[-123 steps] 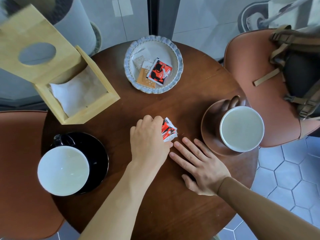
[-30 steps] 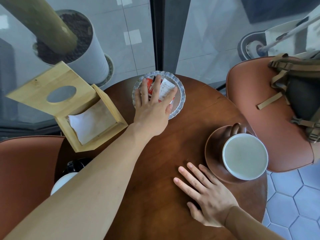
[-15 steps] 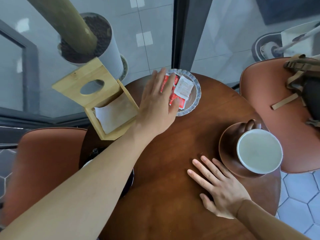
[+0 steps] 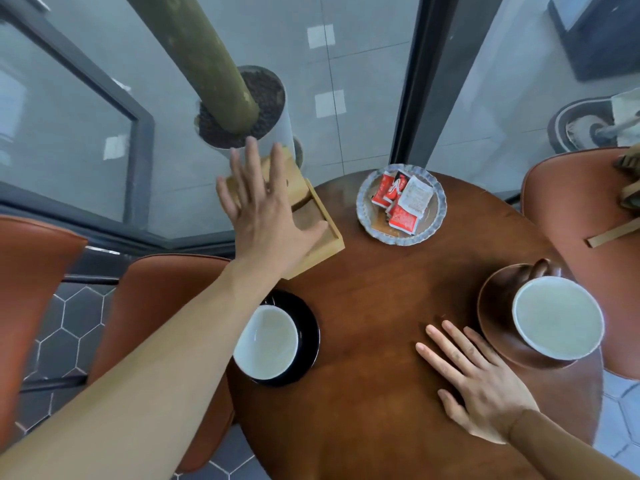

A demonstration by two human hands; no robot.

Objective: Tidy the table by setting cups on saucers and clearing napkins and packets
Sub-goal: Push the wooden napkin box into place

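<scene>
Red and white packets (image 4: pixel 401 202) lie in the scalloped grey plate (image 4: pixel 437 216) at the table's far side. A black cup (image 4: pixel 266 341) sits on a black saucer (image 4: pixel 310 332) at the left. A brown cup (image 4: pixel 557 317) rests on a brown saucer (image 4: pixel 493 306) at the right. My left hand (image 4: pixel 266 209) is spread open over the wooden tissue box (image 4: pixel 317 233), hiding its lid and the napkins. My right hand (image 4: pixel 481 382) lies flat and open on the round wooden table (image 4: pixel 381 393), next to the brown saucer.
Brown leather chairs stand at the left (image 4: pixel 156 306) and right (image 4: pixel 585 216); straps of a bag (image 4: pixel 627 188) lie on the right one. Behind the table are glass panes and a white planter (image 4: pixel 242 112) with a thick stem.
My left hand let the packets go into the plate and swung left, from over the plate to over the tissue box. The box lid looks lowered now. My right hand stayed flat on the table.
</scene>
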